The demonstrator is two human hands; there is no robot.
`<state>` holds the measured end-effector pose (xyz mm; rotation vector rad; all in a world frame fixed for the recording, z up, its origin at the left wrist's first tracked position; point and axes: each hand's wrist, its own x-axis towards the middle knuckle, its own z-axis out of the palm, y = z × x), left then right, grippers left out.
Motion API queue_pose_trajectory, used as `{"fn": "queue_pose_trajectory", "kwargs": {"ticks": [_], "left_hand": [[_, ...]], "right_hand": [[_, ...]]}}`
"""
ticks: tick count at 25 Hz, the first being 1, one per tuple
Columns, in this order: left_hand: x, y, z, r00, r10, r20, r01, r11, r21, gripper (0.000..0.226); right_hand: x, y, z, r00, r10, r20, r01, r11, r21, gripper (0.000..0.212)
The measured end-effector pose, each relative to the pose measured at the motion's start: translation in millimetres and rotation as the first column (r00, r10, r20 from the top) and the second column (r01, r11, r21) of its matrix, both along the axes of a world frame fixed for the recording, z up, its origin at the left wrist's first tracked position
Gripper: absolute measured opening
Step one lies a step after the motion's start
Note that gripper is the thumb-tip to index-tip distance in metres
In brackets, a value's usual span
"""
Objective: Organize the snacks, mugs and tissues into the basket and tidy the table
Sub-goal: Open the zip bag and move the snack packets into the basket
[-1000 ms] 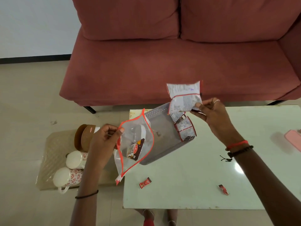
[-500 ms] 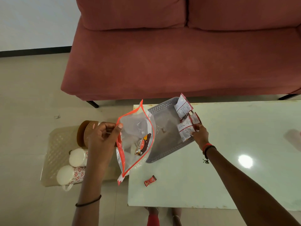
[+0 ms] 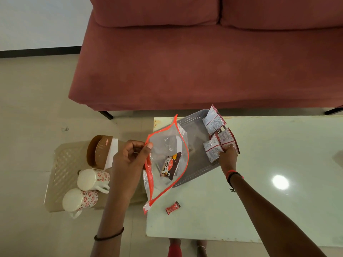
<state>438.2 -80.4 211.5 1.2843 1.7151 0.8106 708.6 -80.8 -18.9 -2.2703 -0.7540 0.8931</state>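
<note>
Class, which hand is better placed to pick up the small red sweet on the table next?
Probably the right hand for the red sweet: its snack packets already sit in the grey basket, so it frees soon. The left hand grips the clear pouch.

Left hand, right hand, both curled

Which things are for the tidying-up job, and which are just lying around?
Job: grey plastic basket, white-and-red snack sachets, clear orange-edged zip bag, dark peanut packet, small red wrapped sweet, two white flower-print mugs, brown round tissue holder, glossy white table.
Just lying about: red fabric sofa, small dark scrap on floor.
</note>
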Motion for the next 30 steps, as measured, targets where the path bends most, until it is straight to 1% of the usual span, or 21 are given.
{"fn": "queue_pose_trajectory", "kwargs": {"ticks": [3,4,7,11,13,15,16,17,18,19,20,21,22,23,24,25,26,27,30], "left_hand": [[0.4,-1.6,-2.4,1.000,-0.015,0.009,0.015,1.000,-0.015,0.017],[1.2,-2.2,-1.9,1.000,-0.018,0.016,0.019,1.000,-0.020,0.016],[2.8,-3.8,0.4,0.999,-0.024,0.030,0.025,0.999,-0.022,0.008],[3.4,-6.7,0.8,1.000,-0.026,0.018,0.026,1.000,-0.010,0.010],[4.8,-9.6,0.6,1.000,-0.008,0.004,0.008,1.000,-0.010,0.012],[7.1,-13.3,0.4,1.000,0.007,-0.012,-0.007,1.000,-0.015,0.013],[8.6,-15.6,0.4,1.000,0.008,-0.021,-0.008,1.000,-0.018,0.014],[10.4,-17.9,0.6,0.999,0.007,-0.034,-0.008,1.000,-0.023,0.015],[12.6,-20.3,0.9,0.999,0.006,-0.051,-0.008,1.000,-0.027,0.016],[15.1,-22.3,1.4,0.998,0.004,-0.070,-0.006,1.000,-0.026,0.017],[17.3,-23.8,1.9,0.996,-0.001,-0.092,-0.001,1.000,-0.020,0.016],[19.4,-25.4,3.0,0.993,-0.005,-0.119,0.004,1.000,-0.008,0.014],[21.6,-26.4,4.1,0.989,-0.005,-0.146,0.006,1.000,0.007,0.013],[23.8,-27.4,5.3,0.986,0.002,-0.167,0.001,1.000,0.022,0.012],[26.1,-28.6,6.0,0.984,0.015,-0.180,-0.009,0.999,0.035,0.012],[28.4,-29.6,6.6,0.981,0.027,-0.193,-0.018,0.999,0.048,0.013],[30.9,-31.7,7.7,0.976,0.034,-0.214,-0.022,0.998,0.059,0.014],[33.5,-34.1,9.1,0.969,0.033,-0.243,-0.017,0.998,0.067,0.014],[40.1,-41.0,11.5,0.950,-0.001,-0.312,0.025,0.997,0.074,0.013]], "right_hand": [[1.6,-6.2,-0.8,0.965,0.119,0.233,-0.077,0.980,-0.182,0.031],[3.9,-7.4,-1.0,0.955,0.147,0.256,-0.090,0.971,-0.221,0.032],[10.6,-9.2,0.0,0.960,0.163,0.227,-0.099,0.958,-0.268,0.038],[16.1,-14.4,8.5,0.974,0.119,0.191,-0.070,0.967,-0.244,0.041],[13.5,-9.3,33.4,0.983,0.073,0.168,-0.047,0.987,-0.151,0.036],[7.1,1.2,79.2,0.981,0.100,0.163,-0.106,0.994,0.025,0.022],[2.4,4.8,108.5,0.973,0.160,0.165,-0.183,0.974,0.132,0.014],[-4.5,6.1,141.9,0.953,0.250,0.169,-0.286,0.927,0.241,0.011],[-13.7,4.2,177.5,0.907,0.372,0.197,-0.420,0.838,0.348,0.011],[-25.0,1.0,211.8,0.814,0.527,0.246,-0.579,0.696,0.426,0.007],[-35.1,-2.5,236.5,0.654,0.691,0.309,-0.744,0.513,0.429,0.007],[-45.5,-4.7,253.0,0.426,0.827,0.366,-0.889,0.307,0.340,0.013],[-57.0,-4.7,260.4,0.155,0.894,0.420,-0.982,0.092,0.168,0.020],[-68.3,-4.5,257.9,-0.094,0.888,0.450,-0.996,-0.083,-0.043,0.026],[-78.5,-4.1,251.1,-0.256,0.862,0.437,-0.959,-0.171,-0.226,0.029],[-87.5,-3.5,243.9,-0.350,0.846,0.401,-0.918,-0.224,-0.328,0.027],[-94.3,-3.9,236.8,-0.401,0.847,0.350,-0.886,-0.262,-0.382,0.023],[-99.7,-5.0,227.0,-0.426,0.850,0.309,-0.864,-0.282,-0.418,0.021],[-113.6,-3.4,192.6,-0.574,0.784,0.237,-0.737,-0.368,-0.567,0.024]]}}
